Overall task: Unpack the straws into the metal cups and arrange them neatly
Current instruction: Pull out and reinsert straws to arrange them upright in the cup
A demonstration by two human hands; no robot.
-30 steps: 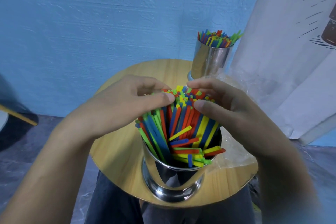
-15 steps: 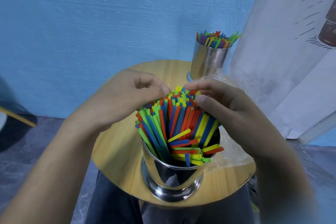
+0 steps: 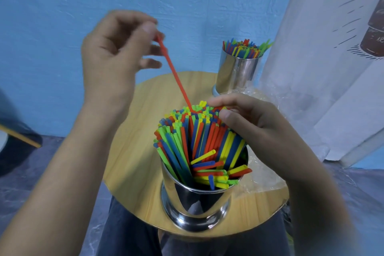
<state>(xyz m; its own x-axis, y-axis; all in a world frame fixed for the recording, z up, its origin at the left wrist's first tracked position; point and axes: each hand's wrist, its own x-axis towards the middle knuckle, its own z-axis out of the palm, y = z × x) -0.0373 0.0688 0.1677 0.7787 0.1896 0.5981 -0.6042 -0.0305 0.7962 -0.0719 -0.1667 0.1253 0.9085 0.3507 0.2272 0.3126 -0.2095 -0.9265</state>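
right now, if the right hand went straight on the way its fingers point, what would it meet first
The right hand points left, at the tips of the upright straws in the near metal cup; it would meet those first, likely almost at once. Depth is unclear.
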